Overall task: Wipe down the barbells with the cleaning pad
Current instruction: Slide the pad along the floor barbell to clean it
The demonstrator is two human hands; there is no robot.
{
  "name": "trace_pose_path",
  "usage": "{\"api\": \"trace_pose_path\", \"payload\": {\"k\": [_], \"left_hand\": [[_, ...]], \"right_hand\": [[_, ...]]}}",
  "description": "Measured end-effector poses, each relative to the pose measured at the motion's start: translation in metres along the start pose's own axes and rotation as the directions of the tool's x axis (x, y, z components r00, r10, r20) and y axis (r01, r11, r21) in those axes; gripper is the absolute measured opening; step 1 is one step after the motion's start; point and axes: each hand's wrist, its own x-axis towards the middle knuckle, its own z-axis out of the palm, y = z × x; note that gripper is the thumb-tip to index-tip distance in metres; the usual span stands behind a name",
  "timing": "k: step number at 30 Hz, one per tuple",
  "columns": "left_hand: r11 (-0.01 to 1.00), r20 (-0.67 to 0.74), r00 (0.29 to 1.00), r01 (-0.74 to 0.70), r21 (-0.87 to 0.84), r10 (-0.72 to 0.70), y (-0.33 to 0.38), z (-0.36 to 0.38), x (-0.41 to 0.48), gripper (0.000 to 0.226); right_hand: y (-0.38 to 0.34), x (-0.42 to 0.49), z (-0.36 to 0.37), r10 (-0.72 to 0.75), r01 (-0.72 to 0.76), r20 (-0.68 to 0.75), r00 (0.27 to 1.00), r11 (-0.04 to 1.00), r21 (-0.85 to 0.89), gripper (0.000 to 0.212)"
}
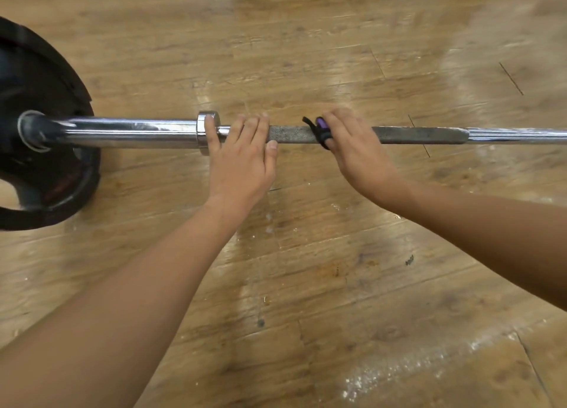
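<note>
A steel barbell (pixel 417 135) lies across the wooden floor from left to right. Its chrome sleeve (pixel 132 131) runs left from a collar into black weight plates (pixel 36 150). My left hand (pixel 242 159) rests on the bar just right of the collar, fingers laid over the top and thumb against the knurled shaft. My right hand (pixel 352 150) wraps around the knurled shaft further right and presses a black and purple cleaning pad (pixel 320 130) against it. Most of the pad is hidden under my fingers.
The wooden floor (pixel 306 269) is scuffed, with white dusty marks at the lower right. The black plates stand at the left edge of the view. The bar runs out of view on the right.
</note>
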Motion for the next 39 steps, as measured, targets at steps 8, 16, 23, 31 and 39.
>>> {"api": "trace_pose_path", "payload": {"k": [8,16,23,31,39], "left_hand": [[1.000,-0.024,0.999,0.030,-0.001,-0.030,0.008,0.001,-0.019,0.057],[0.998,-0.041,0.998,0.053,-0.030,-0.055,0.016,0.004,-0.058,0.059],[0.994,0.015,0.998,0.065,0.086,-0.066,0.031,-0.005,-0.095,0.065],[0.997,0.100,0.995,-0.005,0.072,-0.002,0.033,-0.028,-0.084,0.065],[0.998,0.086,0.994,-0.063,-0.025,0.065,0.031,-0.024,-0.125,0.067]], "right_hand": [[-0.035,0.005,0.015,-0.029,0.029,0.006,1.000,0.999,0.015,0.040],[-0.015,-0.014,-0.016,-0.192,0.199,0.189,0.963,0.980,-0.018,0.040],[-0.060,-0.023,-0.003,-0.231,0.226,0.181,0.956,0.973,0.048,0.040],[-0.059,-0.084,0.000,0.043,-0.044,0.016,0.999,0.999,0.030,0.043],[-0.067,-0.121,-0.005,0.117,-0.118,0.012,0.993,0.985,0.123,0.049]]}}
